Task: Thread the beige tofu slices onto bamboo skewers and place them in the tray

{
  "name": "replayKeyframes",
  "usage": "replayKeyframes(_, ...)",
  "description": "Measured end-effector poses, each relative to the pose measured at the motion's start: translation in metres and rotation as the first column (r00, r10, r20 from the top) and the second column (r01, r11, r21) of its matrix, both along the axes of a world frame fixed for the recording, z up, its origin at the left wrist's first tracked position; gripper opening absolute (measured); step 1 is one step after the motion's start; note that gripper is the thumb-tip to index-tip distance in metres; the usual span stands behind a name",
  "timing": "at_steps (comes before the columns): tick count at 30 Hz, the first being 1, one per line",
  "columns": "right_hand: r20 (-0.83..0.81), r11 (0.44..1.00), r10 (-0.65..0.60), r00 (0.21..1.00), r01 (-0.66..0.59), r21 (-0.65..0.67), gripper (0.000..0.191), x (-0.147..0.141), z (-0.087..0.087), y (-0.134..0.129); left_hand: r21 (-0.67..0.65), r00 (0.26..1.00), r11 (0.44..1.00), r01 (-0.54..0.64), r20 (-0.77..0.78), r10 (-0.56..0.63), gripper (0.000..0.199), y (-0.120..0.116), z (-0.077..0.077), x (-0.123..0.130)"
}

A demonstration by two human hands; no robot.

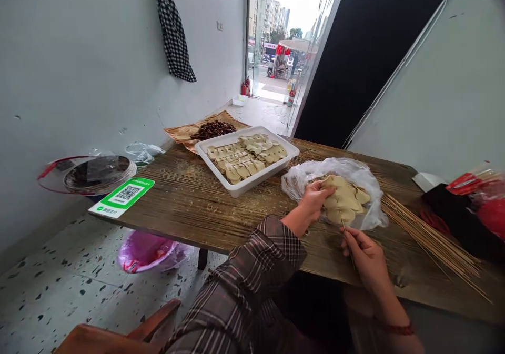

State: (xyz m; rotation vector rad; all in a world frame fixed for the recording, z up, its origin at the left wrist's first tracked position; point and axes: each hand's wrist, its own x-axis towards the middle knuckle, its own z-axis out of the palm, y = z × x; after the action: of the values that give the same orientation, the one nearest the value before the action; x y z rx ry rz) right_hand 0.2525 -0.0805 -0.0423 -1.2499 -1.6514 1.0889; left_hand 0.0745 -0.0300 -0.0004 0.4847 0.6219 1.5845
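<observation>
My left hand (314, 200) is closed on the left edge of a pale, flat, slice-like food piece (342, 199), thumb on top. My right hand (365, 254) pinches a thin bamboo skewer (343, 224), whose upper end goes into the near edge of the pale slices. Beneath them spreads a clear plastic bag (373, 185) with more slices in it. Beyond my left hand stands a white tray (239, 187) filled with skewered slices (252, 159) in rows. A bundle of bamboo skewers (430, 233) lies to the right of my right hand.
Dark red-brown, bead-like pieces (215, 129) lie on patterned paper (183, 134) behind the tray. A green QR card (122, 196) sits at the table's left corner, near a bucket (100, 172). A pink basin (148, 249) is on the floor. Red packages (489, 196) lie at far right.
</observation>
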Motion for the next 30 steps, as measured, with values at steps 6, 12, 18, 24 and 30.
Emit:
replayKeyframes(6, 0.197, 0.991, -0.059, 0.979, 0.033, 0.132, 0.042, 0.004, -0.001, 0.01, -0.006, 0.998, 0.998, -0.061, -0.005, 0.061, 0.045, 0.004, -0.006, 0.0)
replayKeyframes(12, 0.382, 0.928, -0.108, 0.918, -0.045, 0.37, 0.037, 0.011, 0.028, 0.06, 0.075, 0.999, 0.997, -0.03, 0.013, 0.029, 0.047, 0.007, -0.004, -0.004)
replayKeyframes(18, 0.5, 0.77, -0.091, 0.861, -0.257, 0.584, 0.033, -0.04, 0.104, 0.112, -0.066, 0.997, 0.997, 0.042, -0.062, -0.046, 0.049, 0.009, -0.008, -0.002)
replayKeyframes(24, 0.631, 0.527, 0.079, 0.772, -0.569, 0.631, 0.032, -0.16, 0.155, 0.125, -0.042, 0.993, 0.992, 0.119, 0.014, -0.119, 0.048, 0.017, -0.017, 0.001)
replayKeyframes(30, 0.733, 0.415, 0.167, 0.659, -0.722, 0.554, 0.031, -0.261, 0.149, 0.138, -0.02, 0.999, 0.999, 0.038, 0.028, -0.037, 0.056, 0.03, -0.021, 0.006)
